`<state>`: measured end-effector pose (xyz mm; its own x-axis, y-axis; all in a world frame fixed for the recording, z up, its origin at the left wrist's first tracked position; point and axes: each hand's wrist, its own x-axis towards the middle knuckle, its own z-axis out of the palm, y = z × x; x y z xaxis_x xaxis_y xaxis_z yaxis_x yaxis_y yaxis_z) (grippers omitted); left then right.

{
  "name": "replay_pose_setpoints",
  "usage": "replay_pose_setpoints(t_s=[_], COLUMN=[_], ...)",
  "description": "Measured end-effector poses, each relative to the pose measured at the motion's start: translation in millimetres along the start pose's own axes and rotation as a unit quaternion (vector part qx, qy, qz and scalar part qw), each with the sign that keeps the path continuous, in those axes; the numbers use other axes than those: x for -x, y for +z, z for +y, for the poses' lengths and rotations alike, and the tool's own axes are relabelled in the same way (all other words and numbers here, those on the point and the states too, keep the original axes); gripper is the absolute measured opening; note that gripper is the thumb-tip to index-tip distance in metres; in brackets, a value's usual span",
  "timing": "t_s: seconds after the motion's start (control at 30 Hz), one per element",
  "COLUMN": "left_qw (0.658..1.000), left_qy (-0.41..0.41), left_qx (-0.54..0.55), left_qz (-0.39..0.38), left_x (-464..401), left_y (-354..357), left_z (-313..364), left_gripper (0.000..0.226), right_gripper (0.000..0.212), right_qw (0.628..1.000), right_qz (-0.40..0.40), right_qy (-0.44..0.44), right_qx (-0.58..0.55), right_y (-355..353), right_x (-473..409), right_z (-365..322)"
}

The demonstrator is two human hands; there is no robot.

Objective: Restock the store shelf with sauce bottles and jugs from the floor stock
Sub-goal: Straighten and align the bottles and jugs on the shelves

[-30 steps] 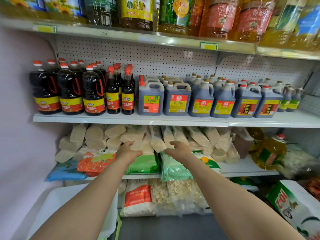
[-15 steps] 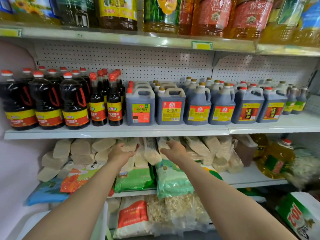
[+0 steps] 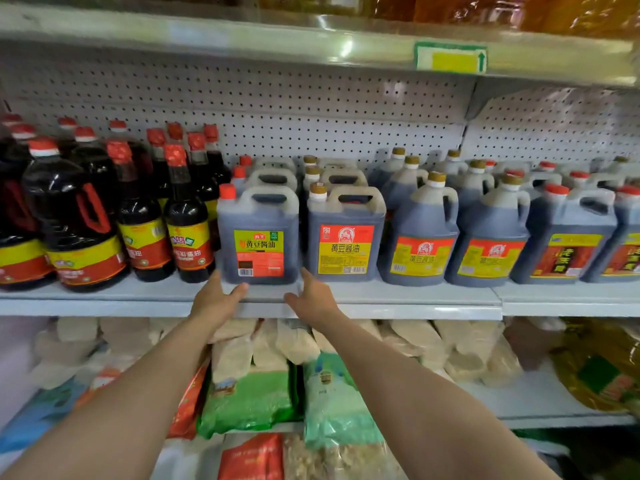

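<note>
your left hand (image 3: 215, 299) has come up from the bags on the lower shelf and now sits at the bottom left corner of the front soy sauce jug (image 3: 258, 237), fingers fairly straight along its side and thumb spread under the front edge. it touches the jug more than it grips it. your right hand (image 3: 311, 297) has risen too, fingers loosely extended toward the jug's bottom right corner, holding nothing; whether it touches the jug i cannot tell. the jug stands upright at the front of the middle shelf (image 3: 381, 299), with the red-labelled jug (image 3: 346, 237) just beside it on the right and tall dark bottles (image 3: 187, 233) on the left. a second ago both hands were down by the pale bags (image 3: 298, 341). by the look of it, you are set to square or slide this jug in its row.
</note>
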<state>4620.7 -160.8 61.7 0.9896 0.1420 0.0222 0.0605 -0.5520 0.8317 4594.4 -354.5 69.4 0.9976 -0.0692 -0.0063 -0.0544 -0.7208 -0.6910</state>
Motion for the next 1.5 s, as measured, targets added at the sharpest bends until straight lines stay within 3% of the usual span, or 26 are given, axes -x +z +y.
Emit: replay_pose_setpoints(t_s=[0.43,0.77,1.0,1.23,1.33,1.4,1.5], left_qw=[0.99,0.991,0.99,0.99,0.992,0.994,0.984], left_qy=[-0.08,-0.098,-0.1,-0.113,-0.117,-0.092,0.004], left_qx=[-0.112,-0.032,-0.028,-0.01,0.029,0.032,0.035], left_qz=[-0.037,-0.082,-0.094,-0.087,-0.037,0.055,0.173], left_x=[-34.8,-38.8,-39.0,-50.1,-35.8,-16.2,13.2], left_y=[28.6,15.8,12.6,19.4,27.1,35.7,54.7], left_z=[-7.1,-3.9,1.1,-11.8,0.9,15.2,30.6], left_gripper=[0.093,0.107,0.099,0.105,0.091,0.06,0.021], right_gripper=[0.084,0.083,0.088,0.084,0.069,0.052,0.026], right_qw=[0.998,0.997,0.998,0.999,0.997,0.986,0.965], right_qz=[0.003,0.011,0.004,0.008,0.05,0.122,0.233], right_qy=[-0.005,-0.014,-0.014,-0.023,-0.022,0.006,0.048], right_qx=[0.064,0.069,0.059,0.037,-0.051,-0.115,-0.108], right_y=[24.8,24.2,25.5,21.4,11.4,0.2,-19.6], right_x=[-30.7,-29.7,-28.7,-28.1,-19.3,-9.4,0.9], right_z=[1.3,2.2,2.6,4.5,16.1,30.1,56.8])
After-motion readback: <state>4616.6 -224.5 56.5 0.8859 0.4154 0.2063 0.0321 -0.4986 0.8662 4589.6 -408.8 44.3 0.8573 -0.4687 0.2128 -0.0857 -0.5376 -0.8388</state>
